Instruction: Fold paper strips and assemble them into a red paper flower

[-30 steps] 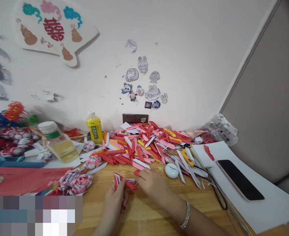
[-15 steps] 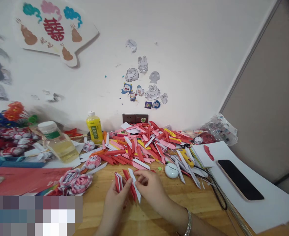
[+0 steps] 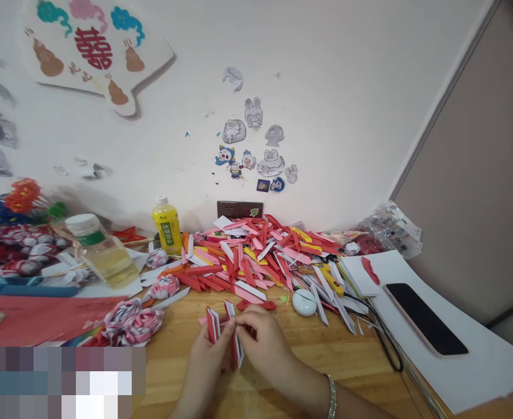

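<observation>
Fingers busy, both hands closed in close together! The left hand (image 3: 208, 352) has one folded red-and-white strip (image 3: 213, 325) pinched upright, and its thumb reaches across to a second folded strip (image 3: 234, 337). Onto that second strip comes the right hand (image 3: 265, 340), thumb and fingertips gripping its edge — so both hands are on this one, between them, just over the bare wood of the table (image 3: 256, 387). A pink tip pokes out beside the left fingers, and a sparkling bracelet (image 3: 332, 397) circles the right wrist.

Just beyond the right fingers lies a loose red piece (image 3: 256, 305), and behind it the big pile of folded paper (image 3: 239, 256) spreads out in red, pink, white and yellow, right up toward the wall sockets (image 3: 239, 209). Over on the right sits a rounded white object (image 3: 304, 302), with a yellow tool (image 3: 332, 280) among the white strips beside it, then a dark-screened phone (image 3: 426, 319) lying flat on white sheets (image 3: 461, 372).

Swing left — pink-and-white rosettes (image 3: 138, 326) next to a red paper (image 3: 42, 320), a tilted jar (image 3: 103, 256) of pale yellow liquid, and an upright yellow bottle (image 3: 167, 227). Up on the wall, a cluster of cartoon stickers (image 3: 253, 113) and a fan-shaped board (image 3: 95, 52) with red lettering.
</observation>
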A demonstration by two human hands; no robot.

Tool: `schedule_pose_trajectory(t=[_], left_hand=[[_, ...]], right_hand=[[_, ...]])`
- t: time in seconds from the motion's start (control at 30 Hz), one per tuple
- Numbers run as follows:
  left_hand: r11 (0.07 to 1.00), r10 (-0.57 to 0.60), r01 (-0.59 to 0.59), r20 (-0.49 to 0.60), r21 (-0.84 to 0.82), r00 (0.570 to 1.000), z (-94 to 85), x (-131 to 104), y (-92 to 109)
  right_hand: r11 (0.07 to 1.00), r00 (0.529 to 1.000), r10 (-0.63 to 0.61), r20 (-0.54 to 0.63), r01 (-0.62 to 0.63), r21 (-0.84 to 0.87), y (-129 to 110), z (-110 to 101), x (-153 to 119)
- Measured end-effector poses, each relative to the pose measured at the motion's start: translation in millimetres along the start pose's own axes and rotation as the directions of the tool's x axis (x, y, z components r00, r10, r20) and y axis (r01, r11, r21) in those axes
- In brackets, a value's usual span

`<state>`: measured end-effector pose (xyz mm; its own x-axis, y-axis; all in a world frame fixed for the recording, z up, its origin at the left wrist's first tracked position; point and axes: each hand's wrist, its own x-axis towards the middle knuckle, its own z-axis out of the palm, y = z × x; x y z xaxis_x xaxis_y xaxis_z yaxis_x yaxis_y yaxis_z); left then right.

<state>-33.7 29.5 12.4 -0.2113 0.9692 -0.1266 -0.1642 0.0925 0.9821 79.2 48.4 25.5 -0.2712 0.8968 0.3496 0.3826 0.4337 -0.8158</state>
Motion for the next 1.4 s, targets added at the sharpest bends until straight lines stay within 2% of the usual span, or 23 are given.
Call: schedule_pose_trajectory(t=[0.3,0.53,0.7,0.77,0.83,0.93,1.0,1.23,1.4], left_hand=[[0.988,-0.063,0.077,0.108,-0.131,0.992,6.3,1,-4],[0.973,-0.081,0.102,0.104,-0.210,0.991,7.4,-2,-3],[0.974,-0.028,0.043,0.072,-0.223,0.997,4.1,2,-7],[0.975,-0.010,0.019,0.041,-0.224,0.999,1.9,5,-8],[0.974,0.002,-0.001,0.002,-0.225,1.000,-0.2,8,-9],[0.973,0.013,-0.022,-0.039,-0.229,0.999,-1.9,11,-9],[0.973,0.012,-0.019,-0.035,-0.230,0.999,-1.8,10,-9],[0.975,-0.016,0.009,-0.031,-0.222,0.999,0.6,5,-5],[0.985,-0.041,0.039,-0.008,-0.166,0.999,-1.3,6,-6]], right_hand=[[0.949,0.984,0.179,0.003,-0.173,0.264,10,8,1],[0.989,0.999,0.027,0.027,-0.031,0.146,13,8,-1],[0.983,0.985,-0.113,0.134,0.092,0.156,16,-6,8],[0.991,0.989,-0.127,0.081,0.122,0.053,22,-15,14],[0.980,0.992,-0.117,0.040,0.122,-0.160,30,-24,19],[0.860,0.990,-0.097,0.104,0.136,-0.491,43,-32,24],[0.768,0.985,-0.097,0.146,0.167,-0.618,48,-32,24],[0.619,0.972,-0.139,0.192,0.236,-0.749,59,-24,25],[0.574,0.964,-0.177,0.200,0.266,-0.774,63,-26,28]])
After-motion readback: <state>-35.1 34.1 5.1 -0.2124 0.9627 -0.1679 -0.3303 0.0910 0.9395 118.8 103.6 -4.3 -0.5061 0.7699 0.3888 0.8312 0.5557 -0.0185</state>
